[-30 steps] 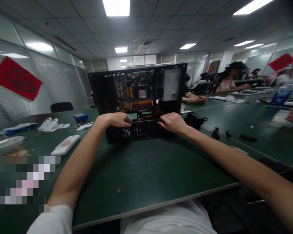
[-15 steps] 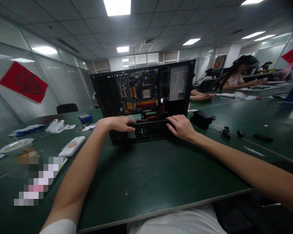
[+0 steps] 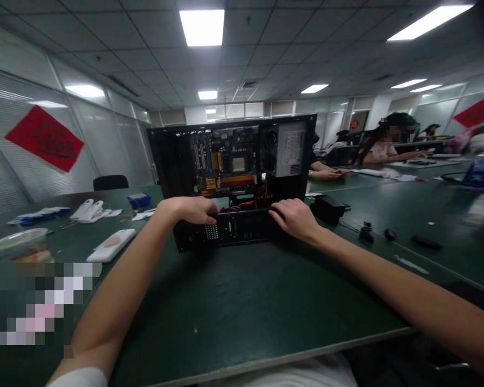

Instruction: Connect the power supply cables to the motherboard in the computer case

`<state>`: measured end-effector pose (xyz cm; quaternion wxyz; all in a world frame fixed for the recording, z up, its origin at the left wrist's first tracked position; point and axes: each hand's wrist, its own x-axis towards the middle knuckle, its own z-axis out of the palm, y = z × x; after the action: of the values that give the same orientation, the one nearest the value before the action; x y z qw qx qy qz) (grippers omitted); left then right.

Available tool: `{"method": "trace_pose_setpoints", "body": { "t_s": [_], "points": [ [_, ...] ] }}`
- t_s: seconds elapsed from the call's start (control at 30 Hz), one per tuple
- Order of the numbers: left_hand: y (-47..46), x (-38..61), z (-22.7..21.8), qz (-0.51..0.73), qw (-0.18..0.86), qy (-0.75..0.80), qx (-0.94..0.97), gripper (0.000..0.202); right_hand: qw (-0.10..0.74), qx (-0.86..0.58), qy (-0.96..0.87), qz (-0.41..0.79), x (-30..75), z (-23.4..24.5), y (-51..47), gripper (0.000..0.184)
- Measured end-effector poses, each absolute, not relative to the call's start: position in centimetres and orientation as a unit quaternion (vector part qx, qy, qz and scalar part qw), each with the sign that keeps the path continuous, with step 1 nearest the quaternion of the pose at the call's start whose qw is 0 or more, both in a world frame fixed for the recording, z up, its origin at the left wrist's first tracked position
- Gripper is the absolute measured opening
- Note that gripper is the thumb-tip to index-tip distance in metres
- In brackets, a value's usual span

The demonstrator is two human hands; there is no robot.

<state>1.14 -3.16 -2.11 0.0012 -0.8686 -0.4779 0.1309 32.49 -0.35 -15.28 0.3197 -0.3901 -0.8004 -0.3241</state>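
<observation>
A black computer case [image 3: 170, 166] stands on the green table in front of me, its open side facing me. Inside it I see a motherboard [image 3: 226, 150] with a square metal-topped chip, a grey power supply [image 3: 289, 149] at the upper right and bundled cables [image 3: 260, 196] low down. My left hand [image 3: 197, 209] is closed over the top edge of the case's near panel, near its left end. Farther right on that same edge, my right hand [image 3: 293, 216] is closed as well, thumb on the near face. Some fingertips of both hands are hidden behind the panel.
Left on the table [image 3: 210, 301] lie a white phone-like object [image 3: 112, 244], a plastic bowl [image 3: 22, 244], white straps [image 3: 89, 210] and a blue item [image 3: 139, 200]. To the right are a black box [image 3: 328, 208] and small black parts [image 3: 366, 232]. Other people sit beyond.
The view has tilted slightly, so the case and hands appear a little lower in the picture. Both hands keep their hold on the same panel edge.
</observation>
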Motion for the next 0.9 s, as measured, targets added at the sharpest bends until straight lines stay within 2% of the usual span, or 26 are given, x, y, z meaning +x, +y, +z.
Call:
{"method": "trace_pose_setpoints", "body": {
  "t_s": [0.13, 0.3, 0.43, 0.53, 0.73, 0.83, 0.9],
  "points": [
    [-3.2, 1.1, -2.0, 0.141, -0.006, -0.47, -0.871, 0.042, 0.296, -0.402, -0.801, -0.33, 32.2, -14.9, -0.4, 0.036],
    [-3.3, 1.2, -2.1, 0.118, -0.016, -0.487, -0.865, 0.053, 0.258, -0.421, -0.813, -0.308, 31.5, -13.6, -1.6, 0.042],
    [-2.8, 1.6, -0.7, 0.117, -0.036, -0.488, -0.864, 0.055, 0.256, -0.362, -0.865, -0.236, 28.8, -10.7, -1.4, 0.037],
    [-2.7, 2.3, 1.8, 0.079, -0.008, -0.486, -0.87, 0.052, 0.228, -0.342, -0.895, -0.172, 25.0, -7.7, 0.0, 0.039],
    [-5.5, 1.7, 4.7, -0.071, 0.037, -0.463, -0.883, 0.054, 0.041, -0.401, -0.914, -0.051, 19.6, -3.8, 2.7, 0.049],
    [-6.1, 0.1, 4.1, -0.038, 0.016, -0.477, -0.878, 0.056, -0.027, -0.405, -0.914, 0.019, 19.4, -3.8, 3.3, 0.044],
    [-5.7, -0.6, 3.6, 0.003, 0.002, -0.491, -0.871, 0.056, -0.025, -0.382, -0.921, 0.069, 19.6, -4.2, 3.8, 0.038]
  ]
}}
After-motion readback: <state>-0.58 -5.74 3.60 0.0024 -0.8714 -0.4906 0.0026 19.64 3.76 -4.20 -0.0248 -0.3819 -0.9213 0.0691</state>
